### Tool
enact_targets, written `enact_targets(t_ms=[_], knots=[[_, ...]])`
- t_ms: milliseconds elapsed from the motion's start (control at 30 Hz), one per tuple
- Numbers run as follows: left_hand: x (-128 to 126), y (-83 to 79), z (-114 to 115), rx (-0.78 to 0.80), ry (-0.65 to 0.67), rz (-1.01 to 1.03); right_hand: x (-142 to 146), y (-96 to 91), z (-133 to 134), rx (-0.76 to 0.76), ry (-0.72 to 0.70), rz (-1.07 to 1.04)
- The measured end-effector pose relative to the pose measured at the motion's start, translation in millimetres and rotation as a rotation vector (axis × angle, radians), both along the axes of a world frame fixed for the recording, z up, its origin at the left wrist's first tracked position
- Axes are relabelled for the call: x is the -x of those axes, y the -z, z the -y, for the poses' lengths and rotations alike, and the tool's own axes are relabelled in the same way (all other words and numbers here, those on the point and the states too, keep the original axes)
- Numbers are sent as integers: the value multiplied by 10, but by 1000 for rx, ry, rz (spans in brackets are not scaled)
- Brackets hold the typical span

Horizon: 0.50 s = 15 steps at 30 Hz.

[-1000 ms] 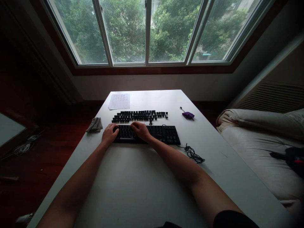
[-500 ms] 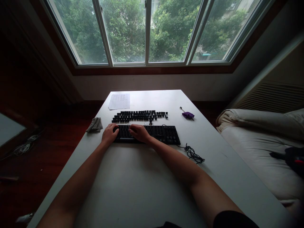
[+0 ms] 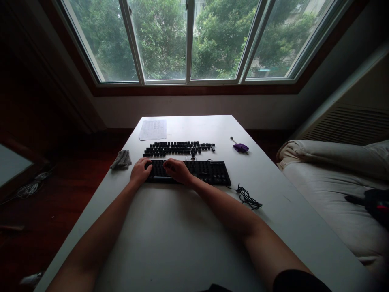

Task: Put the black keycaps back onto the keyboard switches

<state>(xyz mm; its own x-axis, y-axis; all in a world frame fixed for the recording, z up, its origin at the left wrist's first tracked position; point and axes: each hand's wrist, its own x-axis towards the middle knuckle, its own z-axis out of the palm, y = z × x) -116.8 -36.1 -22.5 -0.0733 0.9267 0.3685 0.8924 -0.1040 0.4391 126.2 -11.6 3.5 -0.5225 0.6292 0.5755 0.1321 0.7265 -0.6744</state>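
A black keyboard [image 3: 209,172] lies across the middle of the white table [image 3: 170,239]. My left hand [image 3: 140,171] is curled around the keyboard's left end and rests on the table. My right hand [image 3: 179,170] sits on the left half of the keys with its fingers bent and pressed together; what they pinch is too small to make out. Rows of loose black keycaps [image 3: 179,148] lie on the table just behind the keyboard, apart from both hands.
A sheet of paper [image 3: 152,129] lies at the far left of the table and a grey cloth [image 3: 121,159] at its left edge. A purple tool [image 3: 240,147] is at the right. The keyboard's coiled cable [image 3: 247,197] trails right. A pale cushioned seat [image 3: 334,182] flanks the table.
My right hand has slid a little to the left and toward me over the keys. My left hand and the keyboard have stayed in place.
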Motion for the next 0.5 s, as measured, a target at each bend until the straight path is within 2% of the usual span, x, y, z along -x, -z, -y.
enact_targets(t_ms=[133,500], knots=[[5,8,-5,-5,2,2,18,7,26,-29,-7,24],[9,15,-4,-13,6,0,-23,4,-43,72,106,-12]])
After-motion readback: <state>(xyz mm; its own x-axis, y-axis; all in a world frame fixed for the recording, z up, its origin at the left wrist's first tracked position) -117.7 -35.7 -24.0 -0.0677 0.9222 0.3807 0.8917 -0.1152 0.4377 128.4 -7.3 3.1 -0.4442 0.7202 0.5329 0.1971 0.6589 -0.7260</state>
